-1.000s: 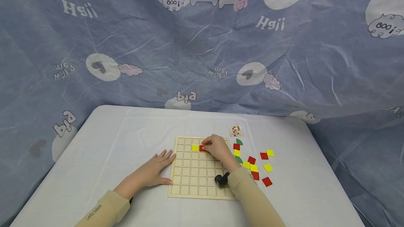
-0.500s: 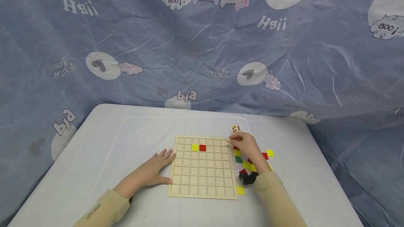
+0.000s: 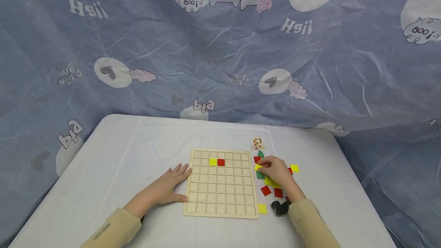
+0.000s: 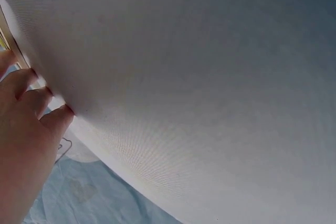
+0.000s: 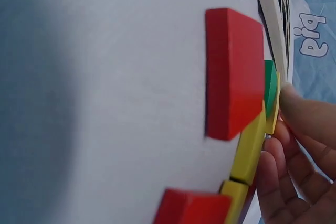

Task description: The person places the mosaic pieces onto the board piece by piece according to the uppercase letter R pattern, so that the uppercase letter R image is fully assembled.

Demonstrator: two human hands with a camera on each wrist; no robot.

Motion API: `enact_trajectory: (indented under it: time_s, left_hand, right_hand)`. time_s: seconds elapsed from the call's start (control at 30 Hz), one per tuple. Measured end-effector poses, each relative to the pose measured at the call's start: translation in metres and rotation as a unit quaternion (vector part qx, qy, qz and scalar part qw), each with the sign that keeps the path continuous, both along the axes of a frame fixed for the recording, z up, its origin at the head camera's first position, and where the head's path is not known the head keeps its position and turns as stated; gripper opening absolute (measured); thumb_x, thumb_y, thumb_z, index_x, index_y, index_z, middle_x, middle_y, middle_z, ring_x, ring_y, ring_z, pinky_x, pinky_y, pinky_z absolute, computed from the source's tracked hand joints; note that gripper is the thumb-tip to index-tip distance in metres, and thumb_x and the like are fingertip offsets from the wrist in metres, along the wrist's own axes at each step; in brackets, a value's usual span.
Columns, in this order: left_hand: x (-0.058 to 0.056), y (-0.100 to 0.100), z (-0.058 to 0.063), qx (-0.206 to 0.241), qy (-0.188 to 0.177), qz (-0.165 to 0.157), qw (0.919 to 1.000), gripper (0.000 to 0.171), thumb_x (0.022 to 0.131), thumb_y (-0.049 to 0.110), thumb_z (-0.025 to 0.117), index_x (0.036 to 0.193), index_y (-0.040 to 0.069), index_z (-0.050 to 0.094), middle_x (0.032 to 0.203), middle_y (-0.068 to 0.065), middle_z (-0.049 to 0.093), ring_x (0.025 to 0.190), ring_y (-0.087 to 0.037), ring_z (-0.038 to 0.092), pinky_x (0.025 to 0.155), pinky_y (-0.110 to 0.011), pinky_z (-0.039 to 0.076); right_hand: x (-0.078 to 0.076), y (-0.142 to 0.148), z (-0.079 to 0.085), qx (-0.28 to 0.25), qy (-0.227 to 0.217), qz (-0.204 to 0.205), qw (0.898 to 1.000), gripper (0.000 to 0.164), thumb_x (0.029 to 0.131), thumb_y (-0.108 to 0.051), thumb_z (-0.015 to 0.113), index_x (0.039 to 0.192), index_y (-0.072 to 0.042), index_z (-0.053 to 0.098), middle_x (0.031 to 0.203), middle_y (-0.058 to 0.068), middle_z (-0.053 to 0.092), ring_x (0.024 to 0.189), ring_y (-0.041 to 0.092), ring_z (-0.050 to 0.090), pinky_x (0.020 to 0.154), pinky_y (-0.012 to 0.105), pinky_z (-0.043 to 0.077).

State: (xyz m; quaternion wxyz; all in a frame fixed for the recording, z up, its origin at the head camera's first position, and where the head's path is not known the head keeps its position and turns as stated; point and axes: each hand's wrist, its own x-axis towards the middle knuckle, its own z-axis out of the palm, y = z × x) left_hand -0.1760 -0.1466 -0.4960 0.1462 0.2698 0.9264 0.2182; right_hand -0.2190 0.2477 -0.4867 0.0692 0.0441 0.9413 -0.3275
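A pale wooden grid board lies on the white table. In its second row sit a yellow square tile and, right beside it, a red square tile. My left hand rests at the board's left edge, fingers spread, fingertips and thumb touching it. To the right of the board, my right hand pinches a tilted yellow tile between thumb and fingers. The right wrist view shows this yellow tile edge-on, close to a green piece.
Several loose tiles surround the right hand, including a red tile, a green piece and a yellow tile by the board's lower right corner. Behind them lies a small printed pattern card. A patterned blue curtain hangs behind the table.
My right hand has let go of the red tile in the grid, moved right off the board, then down to the loose tiles, and now pinches a yellow one. The left hand stays put.
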Motion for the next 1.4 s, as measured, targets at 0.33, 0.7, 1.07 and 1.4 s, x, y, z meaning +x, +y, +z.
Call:
enact_trajectory:
  time_s: [0.33, 0.7, 1.07, 1.4]
  left_hand:
    - [0.001, -0.001, 0.001, 0.003, 0.002, -0.002, 1.0000, 0.098, 0.080, 0.053, 0.074, 0.154, 0.006, 0.031, 0.162, -0.019, 0.023, 0.150, -0.042, 0.017, 0.119, -0.063, 0.018]
    - [0.000, -0.002, -0.003, 0.002, 0.007, -0.006, 1.0000, 0.097, 0.080, 0.053, 0.074, 0.155, 0.007, 0.030, 0.162, -0.019, 0.023, 0.150, -0.042, 0.017, 0.119, -0.063, 0.018]
    - [0.000, -0.002, -0.005, 0.007, 0.012, -0.012, 0.9998, 0.098, 0.080, 0.054, 0.073, 0.155, 0.007, 0.030, 0.162, -0.020, 0.022, 0.150, -0.042, 0.017, 0.118, -0.064, 0.018]
    - [0.001, -0.002, -0.003, 0.004, 0.009, -0.009, 0.9999, 0.098, 0.080, 0.054, 0.073, 0.155, 0.007, 0.030, 0.162, -0.020, 0.022, 0.150, -0.042, 0.017, 0.118, -0.064, 0.018]
  right_hand:
    - [0.001, -0.007, 0.002, -0.001, -0.027, -0.006, 1.000, 0.027, 0.083, -0.015, 0.079, 0.107, -0.004, 0.070, 0.093, 0.007, 0.065, 0.081, 0.019, 0.054, 0.070, 0.024, 0.047]
    - [0.001, -0.005, 0.003, -0.016, -0.030, -0.015, 0.999, 0.024, 0.082, -0.013, 0.080, 0.103, -0.005, 0.069, 0.092, 0.006, 0.064, 0.081, 0.019, 0.055, 0.072, 0.026, 0.049]
    - [-0.008, -0.023, 0.013, -0.074, 0.014, -0.017, 0.997, 0.020, 0.083, -0.017, 0.079, 0.101, -0.009, 0.074, 0.095, 0.005, 0.071, 0.085, 0.016, 0.063, 0.076, 0.028, 0.053]
    - [-0.015, -0.068, 0.015, -0.110, 0.021, 0.025, 0.993, 0.017, 0.084, -0.015, 0.078, 0.100, -0.013, 0.077, 0.093, 0.003, 0.075, 0.079, 0.013, 0.067, 0.070, 0.028, 0.055]
